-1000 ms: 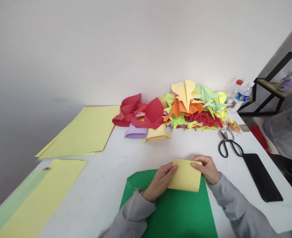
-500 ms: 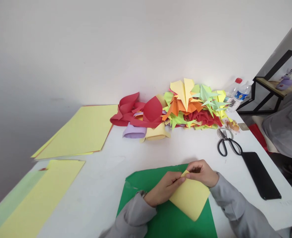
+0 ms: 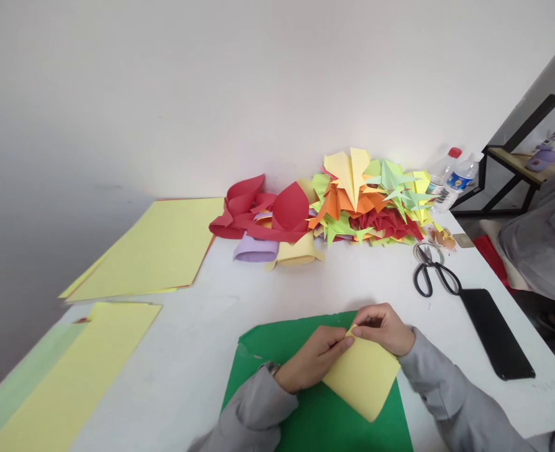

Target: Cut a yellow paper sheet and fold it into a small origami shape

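Observation:
A folded square of yellow paper [image 3: 365, 380] is held at its top corner over a green sheet [image 3: 315, 417] on the white table. My left hand [image 3: 312, 358] grips its upper left edge, thumb on top and fingers underneath. Close beside it, my right hand [image 3: 385, 328] pinches the same corner between thumb and fingers. Only the small corner tip shows between the two hands. The lower point of the square hangs toward me, over the green sheet.
Large yellow sheets [image 3: 164, 245] and yellow strips [image 3: 70, 383] lie at the left. Rolled red paper shapes [image 3: 290, 210] and folded colourful papers [image 3: 353, 207] are piled by the wall. Scissors [image 3: 432, 276], a black phone [image 3: 496, 336] and plastic bottles [image 3: 459, 182] are at the right. A person's grey sleeve [image 3: 541, 238] shows beyond.
The fingers have shifted slightly at the paper's top corner, and less of the tip shows above them. The paper's lower edge has moved a touch toward the right.

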The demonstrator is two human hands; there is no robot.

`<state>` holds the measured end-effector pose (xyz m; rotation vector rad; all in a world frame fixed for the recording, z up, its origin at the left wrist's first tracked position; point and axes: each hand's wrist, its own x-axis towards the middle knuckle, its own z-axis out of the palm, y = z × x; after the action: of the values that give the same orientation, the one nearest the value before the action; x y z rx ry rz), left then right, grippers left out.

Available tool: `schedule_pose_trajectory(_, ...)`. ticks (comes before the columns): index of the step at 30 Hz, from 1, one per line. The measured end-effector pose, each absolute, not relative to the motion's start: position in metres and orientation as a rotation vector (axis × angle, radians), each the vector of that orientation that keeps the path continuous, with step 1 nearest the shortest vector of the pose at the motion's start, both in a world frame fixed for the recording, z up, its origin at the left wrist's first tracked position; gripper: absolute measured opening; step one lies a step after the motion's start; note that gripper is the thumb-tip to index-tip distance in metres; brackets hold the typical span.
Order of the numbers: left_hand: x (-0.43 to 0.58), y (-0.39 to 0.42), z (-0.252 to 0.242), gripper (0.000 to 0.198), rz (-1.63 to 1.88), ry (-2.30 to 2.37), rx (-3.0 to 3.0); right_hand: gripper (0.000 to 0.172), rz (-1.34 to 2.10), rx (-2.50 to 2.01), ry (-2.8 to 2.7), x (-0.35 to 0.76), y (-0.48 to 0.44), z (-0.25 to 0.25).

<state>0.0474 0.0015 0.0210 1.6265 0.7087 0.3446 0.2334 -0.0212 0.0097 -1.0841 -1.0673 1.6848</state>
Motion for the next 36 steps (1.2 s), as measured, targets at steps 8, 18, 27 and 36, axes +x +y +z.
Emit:
schedule_pose_trajectory(8,0.0470,0.0012,0.0205,0.048,0.335,0.725,1.619,0.026,1.660,-1.118,-1.070,0.2329,-0.0211,0.0099)
schedule_pose_trajectory(18,0.0470,0.0012,0.0224,0.048,0.329,0.718,1.594,0.028,1.645,-1.146,-1.066,0.2318,-0.0209,0.0063)
schedule_pose_trajectory(27,0.0469,0.0010,0.0235,0.046,0.327,0.704,1.602,0.028,1.681,-1.135,-1.059,0.2319,-0.0207,0.0095)
schedule_pose_trajectory(36,0.0465,0.0008,0.0251,0.046,0.313,0.697,1.551,0.027,1.672,-1.136,-1.059,0.2319,-0.0207,0.0070)
